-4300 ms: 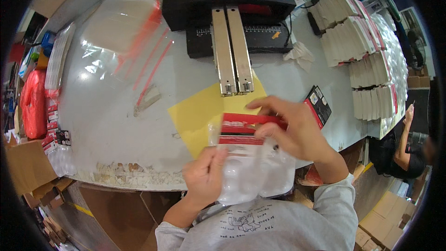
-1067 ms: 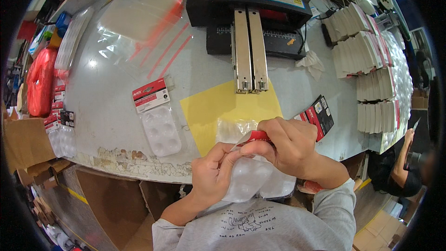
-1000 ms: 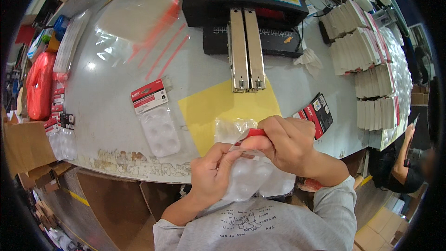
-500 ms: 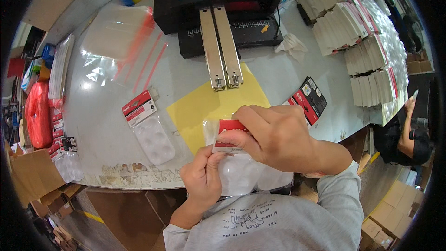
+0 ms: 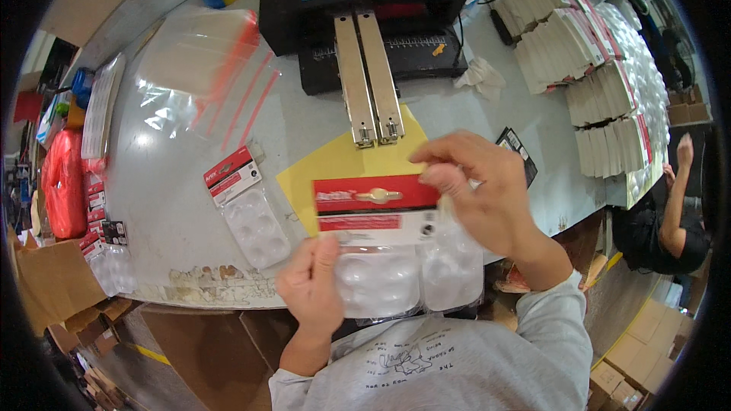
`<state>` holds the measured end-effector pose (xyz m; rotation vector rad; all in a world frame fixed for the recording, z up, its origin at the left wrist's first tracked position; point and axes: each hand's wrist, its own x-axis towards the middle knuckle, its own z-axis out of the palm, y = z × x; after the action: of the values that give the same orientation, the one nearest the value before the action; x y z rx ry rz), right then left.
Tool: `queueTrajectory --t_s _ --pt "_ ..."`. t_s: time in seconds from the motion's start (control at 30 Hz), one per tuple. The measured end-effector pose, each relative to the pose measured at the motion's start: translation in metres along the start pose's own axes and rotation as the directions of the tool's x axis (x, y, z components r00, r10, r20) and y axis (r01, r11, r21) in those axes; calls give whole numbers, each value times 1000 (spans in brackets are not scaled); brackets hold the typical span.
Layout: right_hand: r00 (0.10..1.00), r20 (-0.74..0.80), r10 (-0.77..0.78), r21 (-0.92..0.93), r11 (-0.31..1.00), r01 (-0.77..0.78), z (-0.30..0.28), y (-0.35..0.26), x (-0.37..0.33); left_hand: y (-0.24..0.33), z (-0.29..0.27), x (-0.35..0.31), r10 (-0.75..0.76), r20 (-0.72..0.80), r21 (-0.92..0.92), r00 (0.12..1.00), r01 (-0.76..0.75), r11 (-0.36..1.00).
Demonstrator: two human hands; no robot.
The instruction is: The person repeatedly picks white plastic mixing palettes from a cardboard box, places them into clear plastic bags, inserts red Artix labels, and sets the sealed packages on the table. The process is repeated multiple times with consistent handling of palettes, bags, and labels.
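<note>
Your left grip (image 5: 312, 283) pinches the carded pack (image 5: 373, 217); I can't tell whether your blurred right grip (image 5: 491, 194) holds it. Metal rails (image 5: 381, 76) reach over the yellow sheet (image 5: 312, 175) beyond.

Head view: left fisheye of side-by-side pair on person's head, facing steeply down and forward over bench (image 5: 175, 217). Near range: hands (image 5: 311, 281) and grey shirt front (image 5: 457, 365) low in frame, black machine (image 5: 316, 19) near top. Wide field; floor (image 5: 622, 301) visible both sides, straight edges bent toward rim.
</note>
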<state>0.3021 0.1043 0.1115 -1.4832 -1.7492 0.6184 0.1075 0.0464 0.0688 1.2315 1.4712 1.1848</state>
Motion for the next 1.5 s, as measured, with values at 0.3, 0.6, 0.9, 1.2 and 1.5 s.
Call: queueTrajectory --t_s 0.3,0.6,0.9,1.2,1.5 --pt "717 597 360 414 628 -659 4 26 -45 -12 3 1 -69 -44 -20 997 68 997" --pt "761 521 387 402 675 -619 3 25 -51 -21 3 4 -74 32 -76 997 77 994" --pt "794 452 407 468 649 -599 5 19 -51 -19 8 4 -68 -13 -41 998 67 997" --pt "887 358 291 372 827 -422 9 19 -54 -20 13 3 -15 -96 34 995 18 999" --pt "929 319 187 292 913 -284 7 11 -54 -22 12 3 21 -53 80 998 -17 997"
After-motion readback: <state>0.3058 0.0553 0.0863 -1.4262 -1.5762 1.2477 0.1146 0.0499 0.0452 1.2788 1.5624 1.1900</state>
